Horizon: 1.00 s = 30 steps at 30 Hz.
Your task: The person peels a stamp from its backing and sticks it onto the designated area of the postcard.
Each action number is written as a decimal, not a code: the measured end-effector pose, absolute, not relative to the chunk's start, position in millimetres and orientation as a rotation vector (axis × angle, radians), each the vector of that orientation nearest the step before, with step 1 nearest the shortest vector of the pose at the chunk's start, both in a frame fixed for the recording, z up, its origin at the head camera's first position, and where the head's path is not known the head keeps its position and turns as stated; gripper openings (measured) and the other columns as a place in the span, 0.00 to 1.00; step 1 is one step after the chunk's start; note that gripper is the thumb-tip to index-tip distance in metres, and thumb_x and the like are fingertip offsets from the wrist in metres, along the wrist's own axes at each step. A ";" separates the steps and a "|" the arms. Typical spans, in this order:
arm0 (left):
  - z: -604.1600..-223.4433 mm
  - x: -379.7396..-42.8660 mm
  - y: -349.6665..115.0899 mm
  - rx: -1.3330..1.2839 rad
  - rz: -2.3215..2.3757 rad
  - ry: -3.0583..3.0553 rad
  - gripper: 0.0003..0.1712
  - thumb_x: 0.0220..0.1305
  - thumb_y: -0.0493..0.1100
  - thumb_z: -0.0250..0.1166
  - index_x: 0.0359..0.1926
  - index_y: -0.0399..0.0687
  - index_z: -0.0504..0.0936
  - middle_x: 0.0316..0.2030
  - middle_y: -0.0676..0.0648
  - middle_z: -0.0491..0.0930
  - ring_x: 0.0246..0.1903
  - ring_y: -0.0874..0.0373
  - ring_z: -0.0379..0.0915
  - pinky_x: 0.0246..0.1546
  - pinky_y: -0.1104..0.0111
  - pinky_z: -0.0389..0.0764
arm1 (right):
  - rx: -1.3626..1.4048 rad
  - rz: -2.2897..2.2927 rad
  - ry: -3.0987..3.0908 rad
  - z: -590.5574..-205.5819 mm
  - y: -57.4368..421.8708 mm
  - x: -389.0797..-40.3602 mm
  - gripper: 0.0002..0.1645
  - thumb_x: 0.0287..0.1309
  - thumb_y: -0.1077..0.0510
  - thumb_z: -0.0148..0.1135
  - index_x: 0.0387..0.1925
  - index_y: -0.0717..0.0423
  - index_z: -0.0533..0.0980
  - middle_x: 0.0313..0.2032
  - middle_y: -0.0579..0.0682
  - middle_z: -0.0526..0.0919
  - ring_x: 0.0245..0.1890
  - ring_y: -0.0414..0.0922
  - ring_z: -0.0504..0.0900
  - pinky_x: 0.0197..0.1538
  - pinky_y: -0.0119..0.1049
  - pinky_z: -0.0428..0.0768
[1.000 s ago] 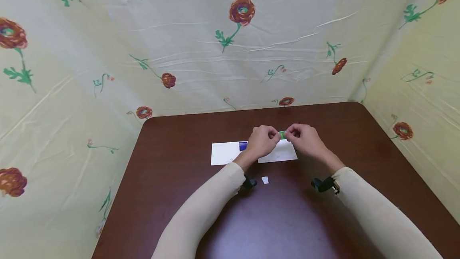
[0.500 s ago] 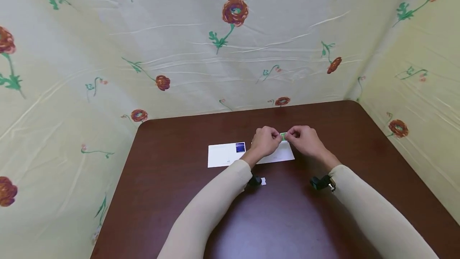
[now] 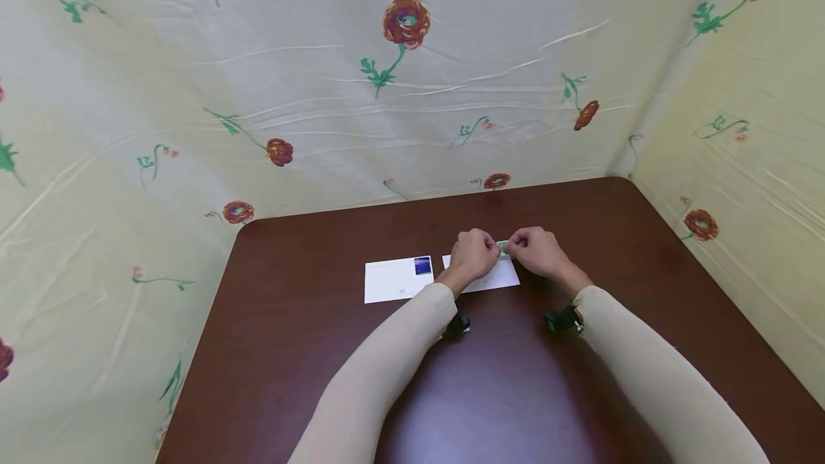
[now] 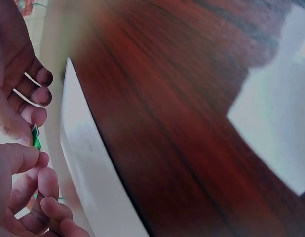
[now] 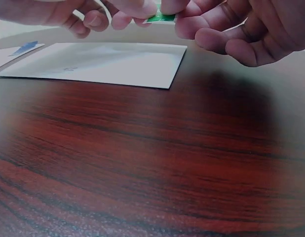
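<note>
Both hands meet over the upper right corner of a white envelope (image 3: 496, 278). Between their fingertips is a small green stamp (image 3: 503, 247) with a pale border. My left hand (image 3: 473, 258) pinches one end of it with thumb and fingers, and my right hand (image 3: 540, 253) pinches the other. In the right wrist view, the green stamp (image 5: 161, 18) appears above the envelope (image 5: 103, 64), with most of its face hidden by the fingertips. The left hand and forearm cover part of the envelope in the head view.
A second white envelope (image 3: 393, 281) with a dark blue stamp (image 3: 422, 266) lies to the left on the brown table (image 3: 309, 249). A white paper scrap (image 4: 276, 103) shows in the left wrist view; the left wrist mostly hides it from the head. Flowered sheeting (image 3: 309, 77) surrounds the table.
The head view has shifted slightly, so the scene sits further left. The left forearm now covers most of the paper scrap and has uncovered the blue stamp. Both hands keep their pinch.
</note>
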<state>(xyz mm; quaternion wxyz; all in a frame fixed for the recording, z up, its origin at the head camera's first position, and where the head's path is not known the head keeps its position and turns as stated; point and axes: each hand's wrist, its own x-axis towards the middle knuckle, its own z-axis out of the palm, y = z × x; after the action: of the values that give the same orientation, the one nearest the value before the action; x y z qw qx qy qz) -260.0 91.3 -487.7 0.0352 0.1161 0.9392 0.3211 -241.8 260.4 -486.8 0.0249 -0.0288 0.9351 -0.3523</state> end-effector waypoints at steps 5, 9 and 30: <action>-494.2 -262.2 91.8 0.332 0.923 2.873 0.11 0.65 0.48 0.65 0.26 0.56 0.85 0.28 0.56 0.81 0.27 0.60 0.74 0.26 0.68 0.73 | -0.081 -1.047 2.862 -491.0 260.5 -244.2 0.14 0.66 0.48 0.61 0.36 0.54 0.84 0.32 0.50 0.84 0.32 0.48 0.76 0.35 0.37 0.74; -495.6 -263.5 92.9 0.343 0.875 2.885 0.12 0.65 0.48 0.65 0.24 0.57 0.85 0.26 0.57 0.81 0.26 0.60 0.75 0.27 0.66 0.74 | -0.076 -1.017 2.885 -493.1 261.1 -245.6 0.14 0.65 0.48 0.62 0.33 0.54 0.84 0.31 0.49 0.84 0.32 0.48 0.77 0.36 0.37 0.73; -502.9 -264.0 92.2 0.359 0.832 2.920 0.09 0.64 0.48 0.67 0.26 0.56 0.83 0.29 0.55 0.82 0.30 0.57 0.78 0.35 0.63 0.79 | -0.049 -0.946 2.907 -497.2 255.6 -247.1 0.14 0.64 0.49 0.62 0.29 0.53 0.83 0.28 0.48 0.84 0.32 0.47 0.77 0.36 0.36 0.74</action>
<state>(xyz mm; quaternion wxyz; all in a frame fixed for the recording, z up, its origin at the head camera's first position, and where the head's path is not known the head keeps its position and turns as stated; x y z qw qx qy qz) -264.0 92.2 -502.9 0.0418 0.1174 0.9542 0.2719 -247.1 255.6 -497.2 0.0420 -0.0159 0.9499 -0.3092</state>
